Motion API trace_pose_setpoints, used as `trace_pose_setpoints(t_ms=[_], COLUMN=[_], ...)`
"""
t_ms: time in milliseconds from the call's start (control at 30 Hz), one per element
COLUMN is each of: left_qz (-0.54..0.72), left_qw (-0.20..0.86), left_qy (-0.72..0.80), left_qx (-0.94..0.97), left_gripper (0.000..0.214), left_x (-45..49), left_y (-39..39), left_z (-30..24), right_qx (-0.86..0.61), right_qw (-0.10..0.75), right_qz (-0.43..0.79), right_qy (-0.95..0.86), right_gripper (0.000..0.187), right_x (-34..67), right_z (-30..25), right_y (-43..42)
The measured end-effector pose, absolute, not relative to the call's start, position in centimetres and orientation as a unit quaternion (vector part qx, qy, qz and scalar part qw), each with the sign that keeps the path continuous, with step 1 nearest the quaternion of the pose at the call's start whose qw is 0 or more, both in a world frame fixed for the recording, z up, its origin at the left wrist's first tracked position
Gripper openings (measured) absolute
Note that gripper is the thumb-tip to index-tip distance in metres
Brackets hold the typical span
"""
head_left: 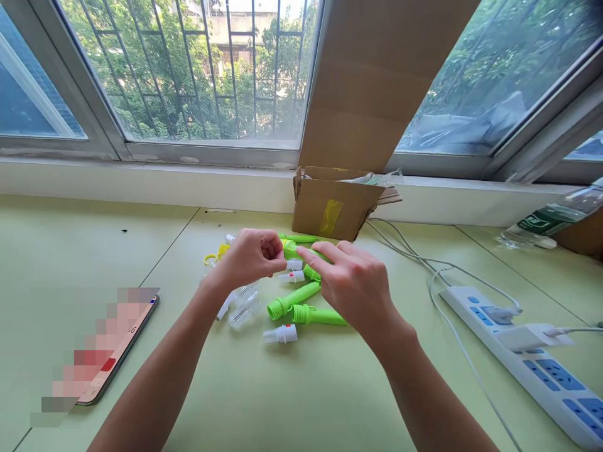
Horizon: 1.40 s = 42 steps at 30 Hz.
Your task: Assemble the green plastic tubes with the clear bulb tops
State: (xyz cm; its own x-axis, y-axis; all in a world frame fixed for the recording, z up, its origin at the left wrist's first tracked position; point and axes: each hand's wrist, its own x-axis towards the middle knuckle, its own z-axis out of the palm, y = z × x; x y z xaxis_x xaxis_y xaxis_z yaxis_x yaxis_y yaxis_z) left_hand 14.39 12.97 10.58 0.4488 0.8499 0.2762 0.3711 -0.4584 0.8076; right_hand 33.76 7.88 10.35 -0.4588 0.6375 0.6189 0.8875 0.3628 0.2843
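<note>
A bright green plastic tube (291, 250) with a bit of yellow at its end lies between my two hands. My right hand (353, 285) is closed around it from the right, index finger stretched along it. My left hand (252, 254) is curled in a pinch at the tube's left end; what its fingertips hold is hidden. Under and before the hands are more green threaded tubes (294, 301), white tips with red dots (281, 334), clear plastic cylinders (245, 307) and yellow ring pieces (210, 258).
A cardboard box (325, 207) with plastic bags stands against the window ledge. On the right are a white power strip (513, 358) with plugs, trailing cables (438, 267) and a plastic bottle (546, 220) lying on its side. A phone (125, 348) lies at left, partly pixelated.
</note>
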Motion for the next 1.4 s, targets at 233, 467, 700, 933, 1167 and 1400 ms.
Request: trace_pose_setpoints(t_ms=[233,467,700,933,1167,1400], left_qz=[0.459,0.599,0.646,0.641,0.613,0.594], left_qw=[0.279,0.465,0.573,0.616,0.649,0.66], left_qy=[0.407,0.342,0.253,0.218,0.194,0.186], left_qx=[0.739,0.555,0.436,0.404,0.407,0.421], left_gripper=[0.015,0.026,0.033,0.046,0.04,0.038], left_x=[15.2,16.8,17.4,17.6,17.4,17.5], left_y=[13.7,14.0,14.0,13.9,13.9,13.5], left_z=[9.9,9.2,8.8,9.0,8.5,8.8], right_qx=[-0.499,-0.469,-0.493,-0.471,-0.399,-0.349], right_qw=[0.281,0.412,0.424,0.465,0.479,0.443], right_qz=[-0.152,0.066,0.169,0.262,0.52,0.641], right_qy=[-0.805,-0.778,-0.74,-0.703,-0.584,-0.521], right_gripper=[0.046,0.042,0.038,0.045,0.054,0.054], right_x=[34.7,33.8,32.4,31.6,31.4,31.5], right_z=[9.7,9.2,8.4,8.0,8.2,8.8], right_y=[9.0,9.4,9.1,9.0,8.8,8.7])
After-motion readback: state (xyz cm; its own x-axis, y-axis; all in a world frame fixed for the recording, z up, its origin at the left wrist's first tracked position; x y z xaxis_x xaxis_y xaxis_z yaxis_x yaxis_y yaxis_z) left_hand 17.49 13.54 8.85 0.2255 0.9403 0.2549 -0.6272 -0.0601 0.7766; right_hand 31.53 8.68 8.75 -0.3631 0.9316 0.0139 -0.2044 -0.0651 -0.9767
